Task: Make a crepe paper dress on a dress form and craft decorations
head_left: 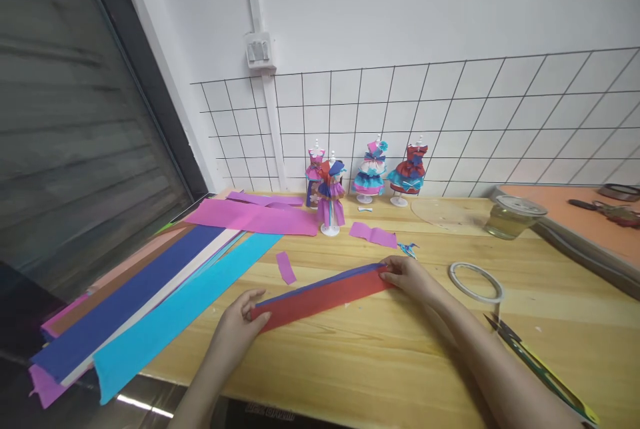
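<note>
Head view: L hand [243,319] and R hand [407,275] both shut on one strip, the red-and-blue strip [320,300], an end each. L thumb lies over the near red face at the L end, fingers curled behind; R thumb & forefinger nip the far corner of the R end. Strip runs btwn the two grips, over the table [350,375], R end farther from the person than L. Red faces up, blue shows as a narrow band along the far edge; hard to tell from this angle whether that's a 2nd layer or a fold.

Handling, my guess: crepe-type paper, v. light, soft, limp across its width, a bit stretchy, not slippery. Would tear or crease if yanked. Best held as now, flat pinch at the ends, thumb on top, both layers (if 2) caught tog.; mid-span needs only light tension.

Around the grips: small purple scrap [286,268] just beyond the strip, nearer L hand; larger purple piece [373,235] beyond R hand. Cyan strip [190,302] to L of L hand. Tape ring [495,297] and scissors [530,354] R of R forearm, apart from it.
</note>
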`<state>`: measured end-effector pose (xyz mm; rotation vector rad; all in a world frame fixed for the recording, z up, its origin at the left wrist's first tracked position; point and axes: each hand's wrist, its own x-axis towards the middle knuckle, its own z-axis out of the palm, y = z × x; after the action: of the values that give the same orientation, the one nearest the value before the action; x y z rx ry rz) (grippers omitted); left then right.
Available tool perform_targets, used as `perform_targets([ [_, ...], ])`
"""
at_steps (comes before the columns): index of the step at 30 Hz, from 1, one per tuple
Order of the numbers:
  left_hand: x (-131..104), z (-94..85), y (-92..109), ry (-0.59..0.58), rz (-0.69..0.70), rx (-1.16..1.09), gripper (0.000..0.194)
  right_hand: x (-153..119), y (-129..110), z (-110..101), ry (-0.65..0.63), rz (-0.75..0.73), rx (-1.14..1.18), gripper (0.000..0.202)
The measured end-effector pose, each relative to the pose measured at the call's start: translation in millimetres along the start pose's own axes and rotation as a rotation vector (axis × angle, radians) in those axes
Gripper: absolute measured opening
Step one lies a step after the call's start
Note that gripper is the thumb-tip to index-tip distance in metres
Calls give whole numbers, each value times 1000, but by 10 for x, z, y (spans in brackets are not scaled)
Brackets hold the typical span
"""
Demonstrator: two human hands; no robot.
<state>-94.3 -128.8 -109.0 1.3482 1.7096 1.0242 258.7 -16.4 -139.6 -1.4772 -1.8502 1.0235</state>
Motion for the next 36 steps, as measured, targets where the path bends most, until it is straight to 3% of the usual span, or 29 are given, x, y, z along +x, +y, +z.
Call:
perform_targets([
  [10,228,-249,-75,101,-21,-1,54,-16,-54,90,-32,-45,-38,19],
  [18,474,-585,-350,200,35,259,56,-34,-68,98,-7,-81,-166,19],
  [27,651,-685,-514,262,35,364,48,-81,-166,142,85,-14,-352,28],
  [36,821,-834,-416,339,118,688,43,-95,-213,131,62,-72,-465,40],
])
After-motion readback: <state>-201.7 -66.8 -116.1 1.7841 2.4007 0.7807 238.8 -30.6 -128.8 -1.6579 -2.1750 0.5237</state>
